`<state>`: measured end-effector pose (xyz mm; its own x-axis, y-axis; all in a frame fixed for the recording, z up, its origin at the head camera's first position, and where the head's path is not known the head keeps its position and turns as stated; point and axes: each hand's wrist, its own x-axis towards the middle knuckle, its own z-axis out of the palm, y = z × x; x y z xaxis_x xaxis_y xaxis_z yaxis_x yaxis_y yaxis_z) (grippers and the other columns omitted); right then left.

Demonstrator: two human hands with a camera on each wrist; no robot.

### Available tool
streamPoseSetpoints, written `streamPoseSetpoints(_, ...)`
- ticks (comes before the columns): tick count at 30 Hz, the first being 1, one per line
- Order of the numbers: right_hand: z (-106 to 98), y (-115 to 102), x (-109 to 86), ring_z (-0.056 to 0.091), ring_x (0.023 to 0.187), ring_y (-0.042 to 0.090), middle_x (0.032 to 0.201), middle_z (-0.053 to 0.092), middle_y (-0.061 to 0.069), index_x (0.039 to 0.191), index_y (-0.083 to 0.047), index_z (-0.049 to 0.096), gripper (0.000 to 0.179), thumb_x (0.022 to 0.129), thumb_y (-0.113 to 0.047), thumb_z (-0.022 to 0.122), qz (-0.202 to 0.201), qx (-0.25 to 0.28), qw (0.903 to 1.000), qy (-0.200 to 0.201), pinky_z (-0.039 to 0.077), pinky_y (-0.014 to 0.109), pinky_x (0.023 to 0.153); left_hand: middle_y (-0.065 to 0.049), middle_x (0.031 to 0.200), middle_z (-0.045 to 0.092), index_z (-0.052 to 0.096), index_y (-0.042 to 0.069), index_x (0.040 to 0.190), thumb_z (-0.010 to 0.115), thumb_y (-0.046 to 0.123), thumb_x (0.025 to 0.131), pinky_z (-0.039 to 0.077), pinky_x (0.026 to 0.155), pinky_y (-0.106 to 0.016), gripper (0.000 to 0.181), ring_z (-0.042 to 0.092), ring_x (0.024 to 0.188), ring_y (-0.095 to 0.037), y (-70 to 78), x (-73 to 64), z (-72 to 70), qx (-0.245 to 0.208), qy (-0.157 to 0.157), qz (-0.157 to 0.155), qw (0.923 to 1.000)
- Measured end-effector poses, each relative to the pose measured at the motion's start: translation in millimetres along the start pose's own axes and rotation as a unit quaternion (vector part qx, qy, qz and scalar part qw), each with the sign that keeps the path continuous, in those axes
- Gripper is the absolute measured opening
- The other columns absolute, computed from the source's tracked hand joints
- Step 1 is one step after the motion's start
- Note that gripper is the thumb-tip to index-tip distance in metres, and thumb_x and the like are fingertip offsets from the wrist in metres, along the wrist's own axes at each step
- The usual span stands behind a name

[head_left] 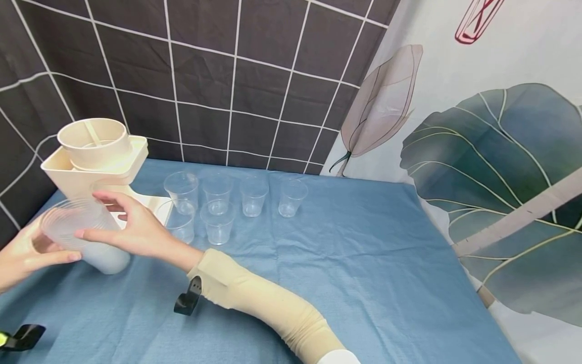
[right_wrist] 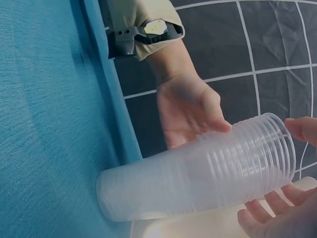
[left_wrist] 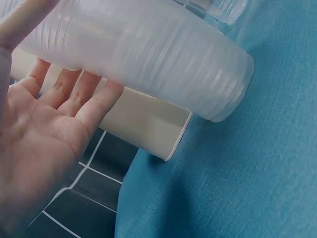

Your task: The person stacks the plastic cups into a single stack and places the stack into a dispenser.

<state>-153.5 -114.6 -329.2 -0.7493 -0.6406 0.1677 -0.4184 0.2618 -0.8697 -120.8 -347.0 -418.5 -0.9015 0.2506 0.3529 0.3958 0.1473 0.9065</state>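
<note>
A tall stack of clear plastic cups (head_left: 97, 255) leans over the left part of the table, rims up and to the left. My left hand (head_left: 38, 253) holds it from the left, thumb in front; in the left wrist view the fingers of that hand (left_wrist: 49, 119) curve behind the stack (left_wrist: 163, 54). Across the rim end reaches my right hand (head_left: 136, 225), thumb on the near side and fingers on the far side. The right wrist view shows this hand (right_wrist: 282, 213) at the rims of the stack (right_wrist: 198, 178). I cannot tell whether the base touches the cloth.
Several single clear cups (head_left: 253, 197) stand upright in two rows right of a cream-coloured appliance (head_left: 95, 172) with a round top. Blue cloth (head_left: 354, 263) covers the table. A dark gridded wall covering (head_left: 200, 71) rises behind it.
</note>
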Motion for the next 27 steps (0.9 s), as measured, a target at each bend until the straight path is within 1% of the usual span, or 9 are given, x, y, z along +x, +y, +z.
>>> streamPoseSetpoints(4,1,1,-0.2,0.047,0.116,-0.012,0.142,0.047,-0.018,0.144,-0.018,0.043,0.067,0.083,-0.018,0.072,-0.001,0.005,1.0,0.0,0.036,0.002,0.093,0.01,0.128,0.048,0.04,0.015,0.137,0.056,-0.035,0.066,0.046,0.079,-0.005,0.089,0.053,0.108,0.007,-0.2,-0.3,-0.1,-0.022,-0.002,0.004,0.9997)
streamPoseSetpoints(8,1,2,-0.2,0.048,0.115,-0.012,0.141,0.048,-0.018,0.143,-0.018,0.044,0.066,0.083,-0.018,0.072,0.002,0.014,0.9999,0.003,0.037,0.002,0.092,0.011,0.127,0.048,0.04,0.016,0.137,0.056,-0.035,0.066,0.046,0.079,-0.004,0.089,0.053,0.108,0.008,0.0,-0.3,0.2,-0.01,0.001,0.001,0.9999)
streamPoseSetpoints(11,2,2,-0.4,0.049,0.115,-0.012,0.14,0.048,-0.018,0.143,-0.019,0.044,0.066,0.083,-0.017,0.072,0.006,0.023,0.9997,0.006,0.038,0.003,0.092,0.011,0.127,0.047,0.039,0.017,0.136,0.057,-0.035,0.067,0.045,0.079,-0.003,0.089,0.052,0.107,0.009,0.4,-0.3,0.3,0.01,0.003,-0.004,0.9999)
streamPoseSetpoints(16,3,2,-0.8,0.049,0.115,-0.012,0.141,0.048,-0.019,0.143,-0.02,0.043,0.066,0.083,-0.018,0.072,0.01,0.025,0.9996,0.005,0.039,0.004,0.092,0.014,0.127,0.045,0.037,0.021,0.137,0.058,-0.033,0.068,0.044,0.079,-0.002,0.09,0.05,0.107,0.012,2.6,-0.2,1.5,0.057,0.007,-0.015,0.9982)
streamPoseSetpoints(22,2,4,-1.0,0.049,0.115,-0.012,0.141,0.047,-0.02,0.143,-0.021,0.043,0.066,0.084,-0.019,0.072,0.008,0.013,0.9999,0.0,0.04,0.004,0.091,0.019,0.127,0.041,0.034,0.027,0.138,0.06,-0.03,0.071,0.041,0.078,0.001,0.092,0.045,0.108,0.015,11.4,-0.3,5.3,0.104,0.013,-0.028,0.9941)
streamPoseSetpoints(27,0,4,-1.0,0.049,0.114,-0.012,0.141,0.047,-0.019,0.144,-0.021,0.043,0.066,0.084,-0.02,0.071,0.002,0.001,1.0,-0.005,0.04,0.004,0.09,0.021,0.126,0.039,0.032,0.03,0.138,0.061,-0.027,0.073,0.039,0.077,0.002,0.091,0.043,0.107,0.017,15.5,-0.4,7.8,0.121,0.017,-0.041,0.9916)
